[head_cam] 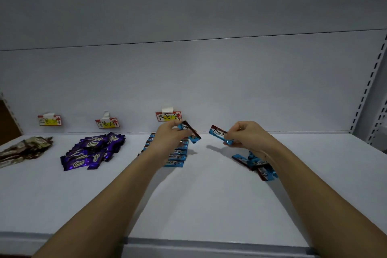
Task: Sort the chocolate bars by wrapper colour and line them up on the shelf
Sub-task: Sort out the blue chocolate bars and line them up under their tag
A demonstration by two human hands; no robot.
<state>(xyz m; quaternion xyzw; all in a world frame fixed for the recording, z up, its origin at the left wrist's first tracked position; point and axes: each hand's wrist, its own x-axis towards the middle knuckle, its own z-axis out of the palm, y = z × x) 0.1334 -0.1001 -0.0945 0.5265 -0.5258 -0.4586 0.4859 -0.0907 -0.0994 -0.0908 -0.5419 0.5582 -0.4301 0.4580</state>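
1. Far left of the white shelf [209, 205]: brown-wrapped bars [25, 150] in a loose heap, cut off by the frame edge; print unreadable.
2. Behind them on the back panel, the left tag [49, 120], red and yellow; handwriting too blurred to read.
3. Purple Choco bars [92, 152] in an untidy overlapping pile, under the middle tag [107, 123]; count not discernible.
4. Stacked blue Choco bars [174, 156] in a neat column running front to back, partly hidden by the left forearm; rear end of the column not visible.
5. Left hand [169, 137] above that column, fingers curled round one blue bar [191, 132] held tilted; its lettering mostly covered by fingers. The right tag [169, 116] sits just behind.
6. Right hand [246, 135] pinches a second blue bar [219, 135] by its right end, clear of the shelf; "Choco" legible.
7. Loose blue bars [256, 164] lie jumbled beneath the right wrist, partly hidden by it.
8. Far right: slotted shelf upright [368, 81], cut off at the edge.
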